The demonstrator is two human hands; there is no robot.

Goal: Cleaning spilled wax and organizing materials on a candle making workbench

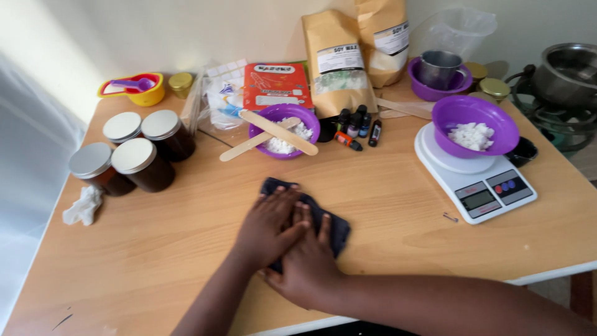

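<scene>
A dark navy cloth (pixel 339 231) lies on the wooden table (pixel 404 205) near its front edge. My left hand (pixel 270 223) rests flat on the cloth's left part, with its fingers pointing right. Just below it, my right hand (pixel 306 264) also presses on the cloth. Its fingers point away from me and sit partly under the left hand. Only the cloth's far corner and right edge show around the hands.
Several dark jars with metal lids (pixel 142 163) stand at the left by a crumpled tissue (pixel 83 205). Behind are a purple bowl with white chunks and wooden sticks (pixel 283 130), small bottles (pixel 357 127) and brown pouches (pixel 339 62). At the right a white scale (pixel 479 190) carries another purple bowl (pixel 476 124).
</scene>
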